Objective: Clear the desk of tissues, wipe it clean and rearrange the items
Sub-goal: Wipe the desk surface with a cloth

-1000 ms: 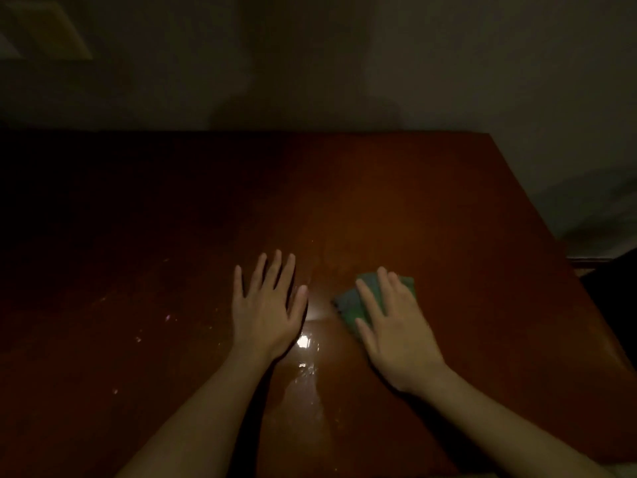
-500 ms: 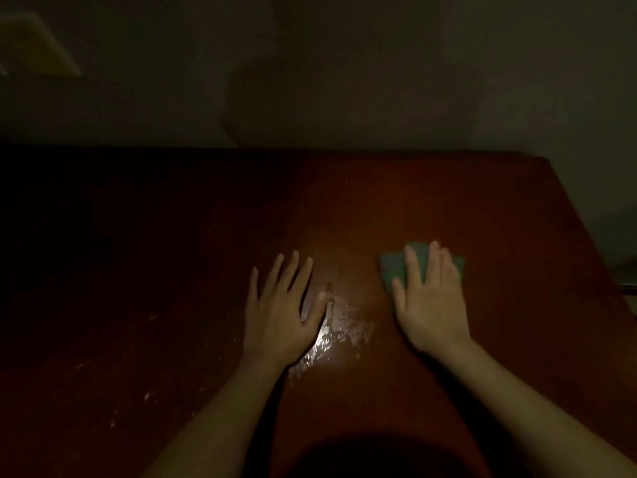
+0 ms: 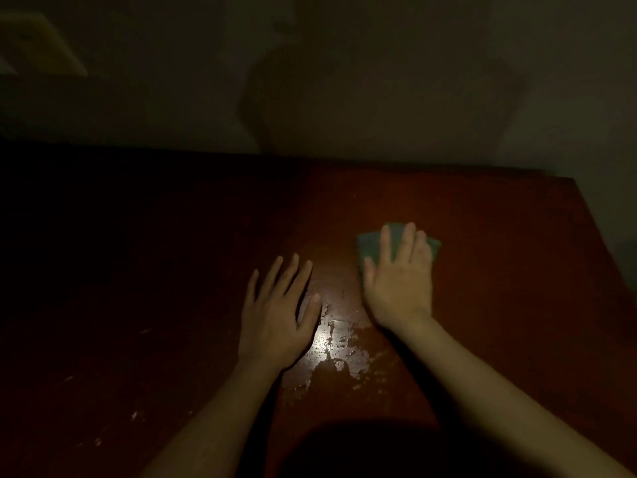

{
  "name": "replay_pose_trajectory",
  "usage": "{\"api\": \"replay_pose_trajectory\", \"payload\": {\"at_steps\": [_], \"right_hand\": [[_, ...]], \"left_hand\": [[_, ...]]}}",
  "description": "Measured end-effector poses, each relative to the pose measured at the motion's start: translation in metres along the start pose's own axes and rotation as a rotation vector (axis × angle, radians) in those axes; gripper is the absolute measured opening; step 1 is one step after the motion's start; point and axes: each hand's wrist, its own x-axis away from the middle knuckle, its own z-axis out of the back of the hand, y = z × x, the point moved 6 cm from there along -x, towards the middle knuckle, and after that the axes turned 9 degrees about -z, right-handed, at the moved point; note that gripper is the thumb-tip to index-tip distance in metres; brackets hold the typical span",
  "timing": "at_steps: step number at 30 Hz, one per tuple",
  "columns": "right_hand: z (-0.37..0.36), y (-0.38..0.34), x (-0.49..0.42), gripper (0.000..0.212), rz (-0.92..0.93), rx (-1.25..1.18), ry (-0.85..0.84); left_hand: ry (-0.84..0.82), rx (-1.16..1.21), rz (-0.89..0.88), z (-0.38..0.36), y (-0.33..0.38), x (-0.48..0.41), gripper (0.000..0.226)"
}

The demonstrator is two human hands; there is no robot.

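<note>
A dark red-brown wooden desk (image 3: 482, 236) fills the lower view in dim light. My right hand (image 3: 400, 281) lies flat with straight fingers on a green folded cloth (image 3: 368, 246), pressing it onto the desk right of centre; most of the cloth is hidden under the fingers. My left hand (image 3: 275, 315) rests flat on the desk, fingers spread, a short way to the left of the cloth. A shiny wet patch (image 3: 334, 346) glints between and below the two hands.
A plain wall (image 3: 379, 81) rises behind the desk's far edge. The desk's right edge (image 3: 599, 236) slants down at the right. Pale specks (image 3: 134, 414) dot the dark left part of the desk. A pale object (image 3: 38, 46) shows at the upper left.
My right hand has slid the green cloth away from me and to the right across the desk, leaving a wet trail. My left hand has stayed flat in about the same place.
</note>
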Motion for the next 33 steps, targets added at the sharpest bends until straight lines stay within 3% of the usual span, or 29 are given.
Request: {"api": "replay_pose_trajectory", "payload": {"at_steps": [2, 4, 6, 8, 11, 12, 15, 18, 20, 23, 25, 28, 30, 33], "right_hand": [[-0.007, -0.022, 0.036, 0.066, 0.224, 0.013, -0.037], [-0.006, -0.001, 0.072, 0.062, 0.343, 0.032, -0.003], [-0.003, 0.041, 0.074, 0.061, 0.314, 0.072, 0.006], [0.001, 0.069, 0.048, 0.066, 0.123, 0.076, -0.002], [0.002, 0.038, 0.023, 0.069, -0.158, 0.032, 0.003], [-0.001, 0.010, 0.028, 0.070, -0.132, 0.015, -0.010], [-0.012, -0.067, 0.094, 0.067, 0.189, 0.027, -0.026], [-0.013, -0.058, 0.156, 0.060, 0.357, 0.006, -0.059], [-0.011, -0.029, 0.152, 0.061, 0.334, 0.065, 0.002], [-0.004, -0.015, 0.108, 0.070, 0.047, 0.064, -0.004], [-0.005, -0.047, 0.101, 0.073, -0.083, 0.022, -0.021], [-0.017, -0.114, 0.153, 0.067, 0.157, 0.033, -0.018], [-0.021, -0.108, 0.193, 0.062, 0.297, 0.031, -0.060], [-0.012, -0.051, 0.182, 0.067, 0.196, 0.075, -0.029]], "left_hand": [[0.002, -0.001, -0.007, 0.002, 0.000, 0.001, 0.065], [-0.004, 0.015, 0.001, 0.004, 0.000, 0.001, 0.068], [-0.015, 0.027, 0.005, 0.004, 0.001, 0.001, 0.071], [-0.009, 0.054, -0.005, 0.005, 0.002, 0.002, 0.072], [0.036, 0.094, 0.009, 0.015, -0.004, 0.011, 0.069], [0.048, 0.098, 0.026, 0.021, -0.011, 0.017, 0.067], [0.032, 0.035, 0.017, 0.039, -0.042, 0.051, 0.064], [-0.004, -0.031, 0.020, 0.046, -0.078, 0.090, 0.064], [-0.006, -0.013, 0.043, 0.045, -0.091, 0.106, 0.064], [0.033, 0.013, 0.020, 0.045, -0.091, 0.106, 0.061], [0.043, 0.015, -0.006, 0.044, -0.089, 0.105, 0.060], [0.027, 0.019, -0.016, 0.043, -0.090, 0.107, 0.061], [0.027, 0.035, -0.016, 0.045, -0.090, 0.108, 0.062], [0.046, 0.068, -0.039, 0.047, -0.088, 0.108, 0.063]]}}
